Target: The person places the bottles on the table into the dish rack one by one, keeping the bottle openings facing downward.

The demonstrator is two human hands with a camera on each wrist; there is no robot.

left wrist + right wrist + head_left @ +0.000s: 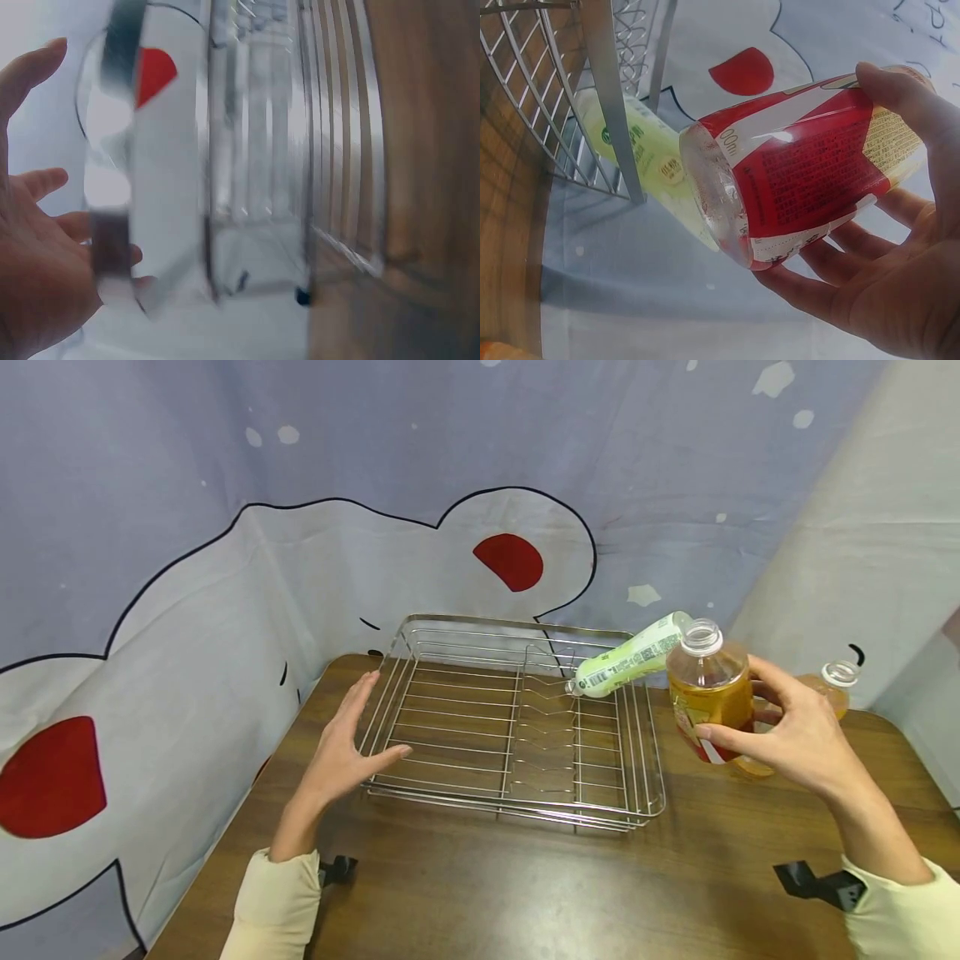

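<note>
My right hand [806, 739] grips an uncapped clear plastic bottle [708, 693] with amber liquid and a red and yellow label. It is held to the right of a silver wire dish rack [517, 626]. In the right wrist view, thumb and fingers wrap the sides of the bottle, and its clear base faces the rack. A bottle with a pale green label [633, 656] leans in the rack's right side, neck down and base over the rim. Beside the rack's left rim, my left hand [337, 756] is spread with thumb apart, holding nothing.
Another uncapped bottle [838, 681] of amber liquid stands behind my right hand, partly hidden by it. The rack sits on a brown wooden table [480, 885]. A patterned cloth [420, 560] hangs behind and at both sides. Black straps [817, 885] show at the wrists.
</note>
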